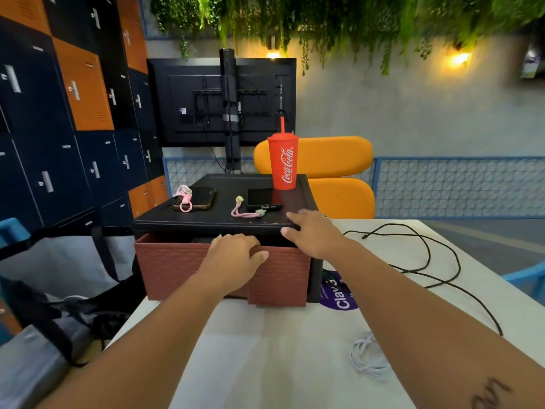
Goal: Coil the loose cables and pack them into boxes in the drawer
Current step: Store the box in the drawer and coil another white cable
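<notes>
A black drawer unit (212,222) stands on the white table (265,358), its reddish-brown drawer (171,267) pulled slightly out. My left hand (236,258) curls over the top edge of the drawer front. My right hand (312,234) lies flat with spread fingers on the unit's front right corner. A loose black cable (427,261) sprawls over the table to the right. A white cable (368,358) lies in a loose bundle near my right forearm. The inside of the drawer is hidden.
On the unit's top are a red Coca-Cola cup (283,163), two dark phones (200,197) (261,197) and pink straps (244,212). A purple sticker (339,293) sits beside the unit. A bag (44,335) lies left of the table. An orange chair (333,172) is behind.
</notes>
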### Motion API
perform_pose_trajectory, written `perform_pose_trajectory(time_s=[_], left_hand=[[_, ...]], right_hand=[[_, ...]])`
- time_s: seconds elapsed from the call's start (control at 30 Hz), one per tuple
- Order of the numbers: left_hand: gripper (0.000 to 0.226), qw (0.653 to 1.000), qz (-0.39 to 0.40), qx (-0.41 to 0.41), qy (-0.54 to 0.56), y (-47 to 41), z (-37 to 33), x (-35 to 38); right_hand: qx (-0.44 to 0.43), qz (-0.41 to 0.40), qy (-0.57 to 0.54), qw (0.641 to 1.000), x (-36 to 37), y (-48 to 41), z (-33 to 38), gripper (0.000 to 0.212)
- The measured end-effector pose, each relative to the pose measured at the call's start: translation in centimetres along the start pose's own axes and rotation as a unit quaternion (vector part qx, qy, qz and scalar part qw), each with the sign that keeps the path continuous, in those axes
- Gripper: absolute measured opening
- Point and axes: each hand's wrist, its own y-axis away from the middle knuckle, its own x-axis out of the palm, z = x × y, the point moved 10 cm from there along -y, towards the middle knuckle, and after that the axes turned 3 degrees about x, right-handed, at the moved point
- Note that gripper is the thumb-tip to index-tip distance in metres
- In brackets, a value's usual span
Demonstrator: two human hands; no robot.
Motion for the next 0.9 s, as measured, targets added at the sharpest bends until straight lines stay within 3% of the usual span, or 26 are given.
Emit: perform_pose_trajectory(time_s=[0.17,0.43,0.9], left_hand=[[0.031,1.000,0.001,0.002,-0.024,-0.2,0.1,0.0],[0.025,1.000,0.011,-0.001,0.002,1.6,-0.1,-0.7],[0.022,0.998,0.013,0.036,0.052,10.0,-2.2,-3.9]], right_hand=[[0.003,-0.012,0.011,1.000,0.1,-0.1,0.4,0.049],[0.010,0.036,0.077,0.996,0.0,-0.2,0.7,0.047],[0.036,0.014,0.023,0.999,-0.8,0.3,0.6,0.048]])
